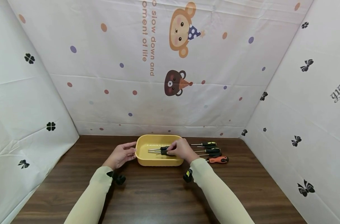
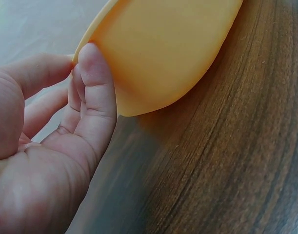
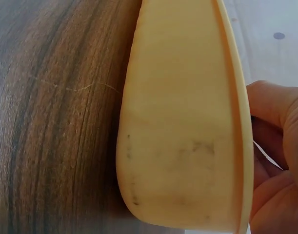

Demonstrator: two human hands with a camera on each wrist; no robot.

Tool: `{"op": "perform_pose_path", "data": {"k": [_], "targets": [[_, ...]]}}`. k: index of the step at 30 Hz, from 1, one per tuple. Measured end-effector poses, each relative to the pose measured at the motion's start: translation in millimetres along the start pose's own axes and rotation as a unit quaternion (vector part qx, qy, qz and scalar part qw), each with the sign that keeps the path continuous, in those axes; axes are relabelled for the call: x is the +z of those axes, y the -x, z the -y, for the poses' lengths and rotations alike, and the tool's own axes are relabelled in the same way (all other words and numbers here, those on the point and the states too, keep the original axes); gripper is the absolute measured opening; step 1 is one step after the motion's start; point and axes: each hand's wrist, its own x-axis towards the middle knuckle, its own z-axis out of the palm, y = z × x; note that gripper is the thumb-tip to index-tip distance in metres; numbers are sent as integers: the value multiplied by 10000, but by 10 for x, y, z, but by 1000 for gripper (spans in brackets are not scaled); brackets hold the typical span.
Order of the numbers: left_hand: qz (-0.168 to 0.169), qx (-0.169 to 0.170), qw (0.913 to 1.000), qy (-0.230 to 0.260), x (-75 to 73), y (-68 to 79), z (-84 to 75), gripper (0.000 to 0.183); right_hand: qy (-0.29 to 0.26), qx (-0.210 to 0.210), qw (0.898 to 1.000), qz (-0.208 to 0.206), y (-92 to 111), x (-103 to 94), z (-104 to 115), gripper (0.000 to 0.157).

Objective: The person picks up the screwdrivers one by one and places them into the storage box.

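Observation:
A yellow plastic bin (image 1: 158, 162) stands on the wooden table near the back wall. At its left end my left hand (image 1: 122, 155) holds the rim, with fingertips on the outer wall; the left wrist view shows this hand (image 2: 56, 122) close up. Over the bin's right part, my right hand (image 1: 182, 149) pinches the black handle of a screwdriver (image 1: 165, 152), its shaft pointing left. Another black-handled screwdriver (image 1: 164, 148) lies beside it inside the bin. In the right wrist view the bin's wall (image 3: 178, 112) hides the fingertips of my right hand (image 3: 278, 146).
Right of the bin lie several more screwdrivers, most with black handles, one with black and yellow handle (image 1: 208, 144) at the back and one orange-handled (image 1: 219, 160) in front. A printed white cloth (image 1: 147, 102) stands behind the table, with white cloth walls at both sides.

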Motion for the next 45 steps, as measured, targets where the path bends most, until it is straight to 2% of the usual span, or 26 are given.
{"op": "perform_pose_path", "data": {"k": [15, 22, 27, 33, 45], "targets": [[31, 0, 10000, 3, 3, 6, -10, 61, 434, 50, 9983, 382, -67, 44, 10, 6], [-14, -43, 10000, -65, -7, -13, -2, 60, 778, -218, 9940, 732, -81, 52, -19, 8], [-6, -22, 10000, -94, 3, -10, -9, 59, 909, -346, 9924, 749, -89, 75, -40, 12], [26, 16, 10000, -78, 16, 1, -29, 59, 1084, -313, 9897, 879, -119, 70, -38, 9], [40, 47, 10000, -62, 3, -12, -5, 61, 1648, -547, 9802, 949, -127, 66, 16, 13]]}}
